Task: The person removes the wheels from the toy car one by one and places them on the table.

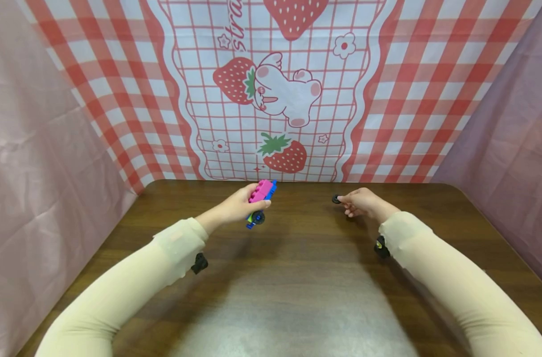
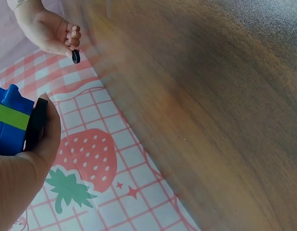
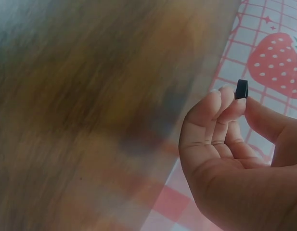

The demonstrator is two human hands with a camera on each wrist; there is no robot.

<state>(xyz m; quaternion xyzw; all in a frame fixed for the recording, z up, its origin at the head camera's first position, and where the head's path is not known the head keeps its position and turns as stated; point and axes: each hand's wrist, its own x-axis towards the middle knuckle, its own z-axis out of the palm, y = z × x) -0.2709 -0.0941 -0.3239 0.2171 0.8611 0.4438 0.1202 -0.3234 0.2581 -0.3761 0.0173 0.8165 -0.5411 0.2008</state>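
Note:
My left hand (image 1: 235, 205) grips a toy car (image 1: 263, 191) built of pink, blue and lime-green bricks, above the far part of the table. One black wheel (image 1: 258, 217) shows on the car's near side, and the thumb lies along that side. In the left wrist view the car's blue body (image 2: 11, 125) with its green stripe is partly cut off by the frame. Farther right, my right hand (image 1: 364, 202) pinches a small black tyre (image 1: 336, 199) between thumb and fingertips. The right wrist view shows this tyre (image 3: 241, 89) edge-on, apart from the car.
A brown wooden table (image 1: 298, 277) lies under both hands. Behind it hangs a red-and-white checked cloth (image 1: 400, 99) with strawberry prints, and pink curtains (image 1: 52, 148) hang at the sides. Small black cameras (image 1: 199, 263) sit on both wrists.

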